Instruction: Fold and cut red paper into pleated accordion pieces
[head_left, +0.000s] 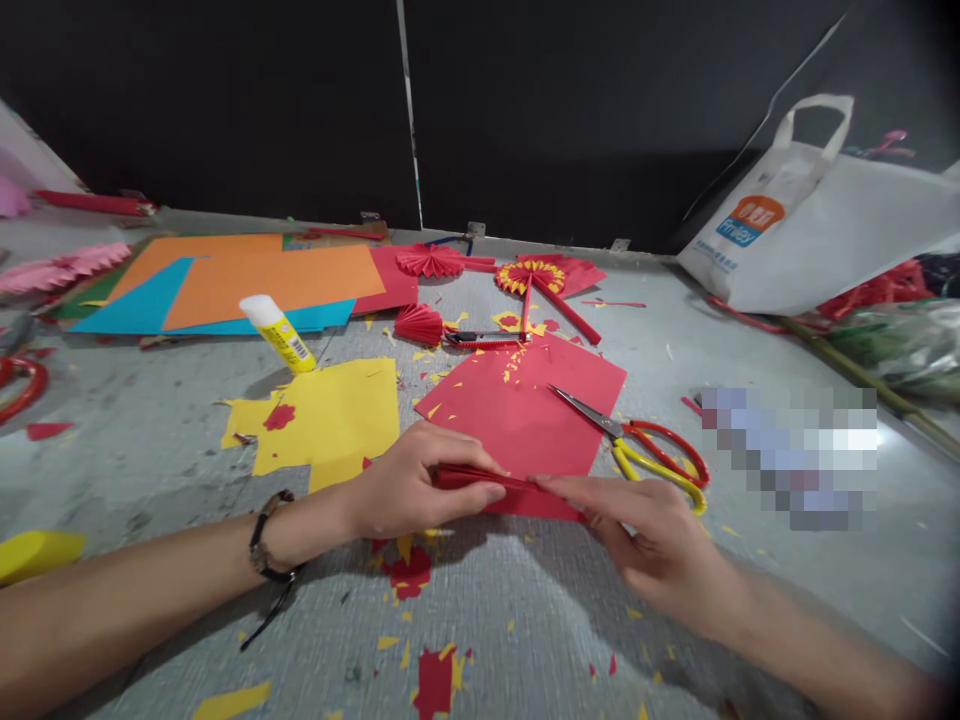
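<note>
Between my two hands is a piece of red paper (517, 497) with narrow folds along its upper edge. My left hand (427, 480) pinches the folded edge between thumb and fingers. At the other end, my right hand (652, 530) has its fingers closed on the same edge. Just beyond lies a larger red sheet (525, 410) with yellow scraps on it. Scissors (626, 432) with red and yellow handles rest partly on that sheet, near my right hand. A cut yellow sheet (345, 410) lies beyond my left wrist.
A glue stick (277, 333) stands tilted by stacked orange paper (277, 280). A utility knife (487, 339), a folded red fan (418, 325) and a red-yellow rosette (530, 277) lie farther back. At right are a white bag (795, 220) and a blurred patch (787, 460). Paper scraps litter the table.
</note>
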